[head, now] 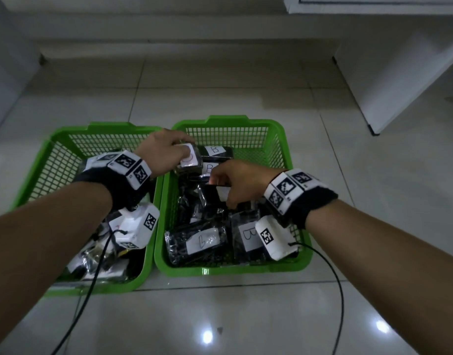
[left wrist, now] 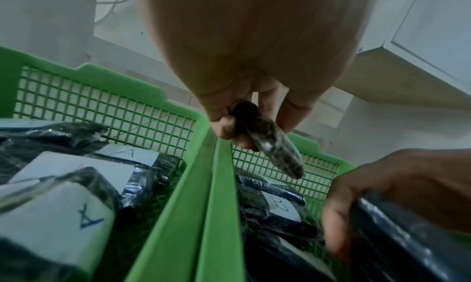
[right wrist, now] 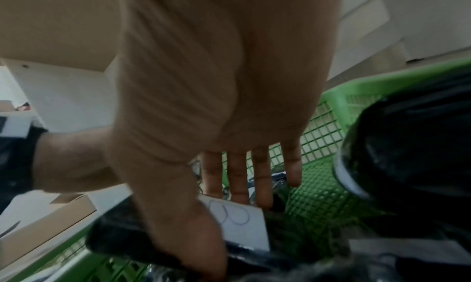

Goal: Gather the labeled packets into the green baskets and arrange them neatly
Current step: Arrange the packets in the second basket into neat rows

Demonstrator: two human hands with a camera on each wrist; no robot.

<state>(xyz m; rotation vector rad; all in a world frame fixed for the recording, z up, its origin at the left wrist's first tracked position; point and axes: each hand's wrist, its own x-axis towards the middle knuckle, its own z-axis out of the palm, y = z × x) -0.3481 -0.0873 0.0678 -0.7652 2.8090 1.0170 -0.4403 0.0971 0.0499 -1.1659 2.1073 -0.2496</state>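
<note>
The left hand [head: 166, 152] covered much of the label on the packet [head: 190, 162] it pinched, so only a curved red mark showed there and the letter could not be read. The left basket [head: 66, 139] lay largely behind the left forearm and wrist camera, its near corner was cut off by the head view's edge, and its packets were mostly hidden. The right hand [right wrist: 216, 125] filled the right wrist view, blurred, its thumb hiding part of the dark packet [right wrist: 178, 244] it gripped.
</note>
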